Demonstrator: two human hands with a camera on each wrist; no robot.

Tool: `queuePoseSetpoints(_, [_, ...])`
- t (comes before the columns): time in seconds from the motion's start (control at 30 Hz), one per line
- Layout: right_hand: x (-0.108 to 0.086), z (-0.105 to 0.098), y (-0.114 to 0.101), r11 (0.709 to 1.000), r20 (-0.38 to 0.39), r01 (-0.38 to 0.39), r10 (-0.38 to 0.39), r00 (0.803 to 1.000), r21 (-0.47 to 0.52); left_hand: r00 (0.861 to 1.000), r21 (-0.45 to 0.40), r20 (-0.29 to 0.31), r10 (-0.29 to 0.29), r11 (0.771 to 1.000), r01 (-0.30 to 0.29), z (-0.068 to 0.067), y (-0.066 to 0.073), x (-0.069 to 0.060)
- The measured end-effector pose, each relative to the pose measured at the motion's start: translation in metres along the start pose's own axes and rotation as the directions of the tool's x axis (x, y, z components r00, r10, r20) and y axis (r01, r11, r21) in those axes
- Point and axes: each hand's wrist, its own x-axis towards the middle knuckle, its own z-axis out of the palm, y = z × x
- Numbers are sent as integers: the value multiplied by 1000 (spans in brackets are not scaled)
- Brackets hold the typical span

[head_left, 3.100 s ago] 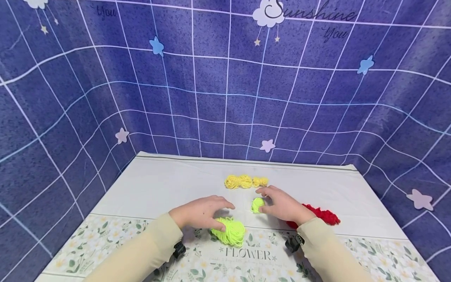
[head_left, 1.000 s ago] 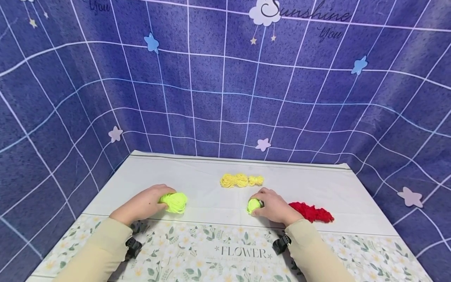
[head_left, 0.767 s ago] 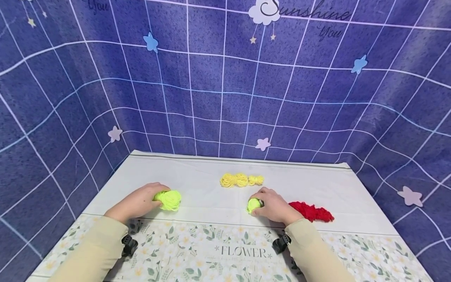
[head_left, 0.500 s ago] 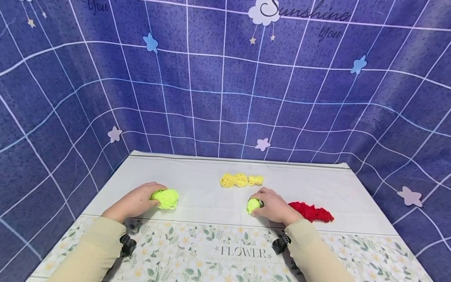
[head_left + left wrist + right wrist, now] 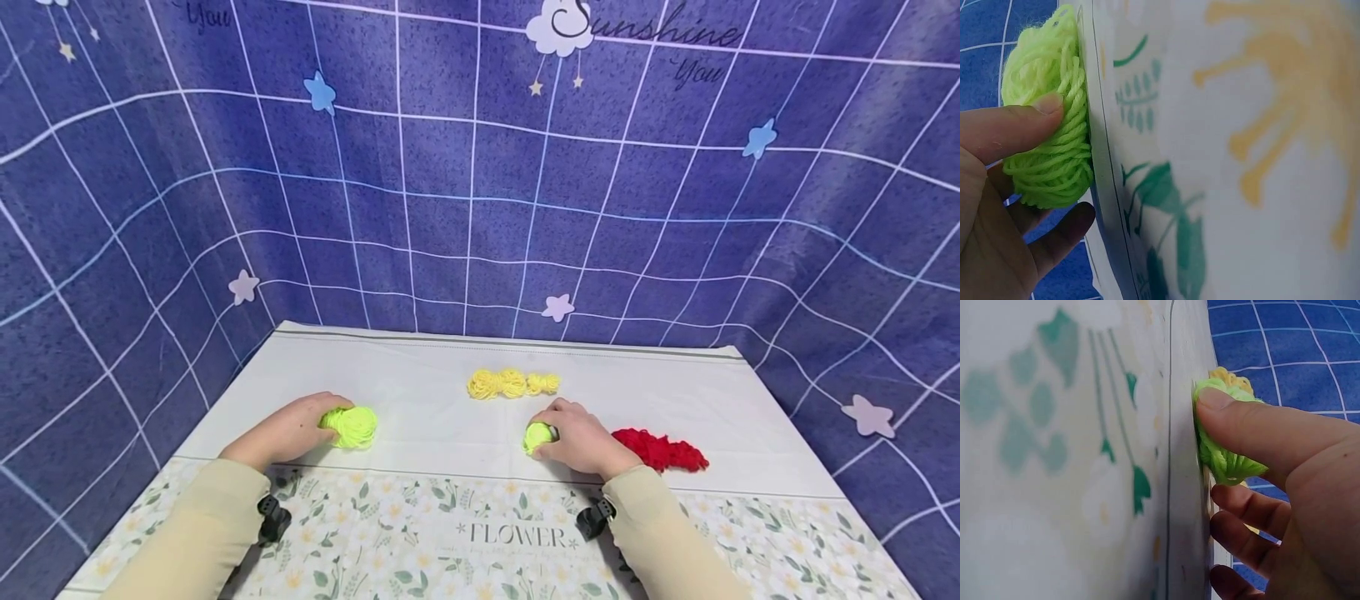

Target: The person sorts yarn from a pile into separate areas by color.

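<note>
A large neon-green yarn bundle lies on the white part of the table at the left. My left hand grips its left end, thumb on the near side and fingers behind. Right of centre, a smaller neon-green yarn bundle is pinched by my right hand. In the right wrist view the thumb presses on this small bundle, while the other fingertips touch or nearly touch the table. Part of each bundle is hidden by the hand.
Two yellow yarn bundles, one large and one small, lie side by side farther back. A red yarn bundle sits just right of my right hand. A blue gridded curtain rises behind the table.
My left hand has carried the large green bundle from near the centre to the left side of the table. My right hand has taken hold of the small green bundle, which stays in place.
</note>
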Motion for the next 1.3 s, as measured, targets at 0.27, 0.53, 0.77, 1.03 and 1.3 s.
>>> queuePoseSetpoints(0.27, [7, 4, -11, 997, -36, 65, -66, 997, -37, 1000, -13, 7, -8, 1000, 8, 0, 3, 0])
queuePoseSetpoints(0.53, [32, 19, -38, 987, -89, 161, -160, 983, 2, 1000, -16, 10, 16, 1000, -16, -1, 5, 1])
queuePoseSetpoints(0.77, [72, 41, -79, 977, -36, 190, -188, 982, 93, 1000, -33, 3, 24, 999, -24, -2, 4, -1])
queuePoseSetpoints(1.03, [102, 70, -130, 976, 54, 215, -216, 975, 29, 999, -21, -25, 37, 999, -37, -1, 1, -2])
queuePoseSetpoints(1.3, [113, 80, -159, 981, 71, 184, -179, 981, -62, 997, -17, -20, 70, 997, -71, -5, 5, 1])
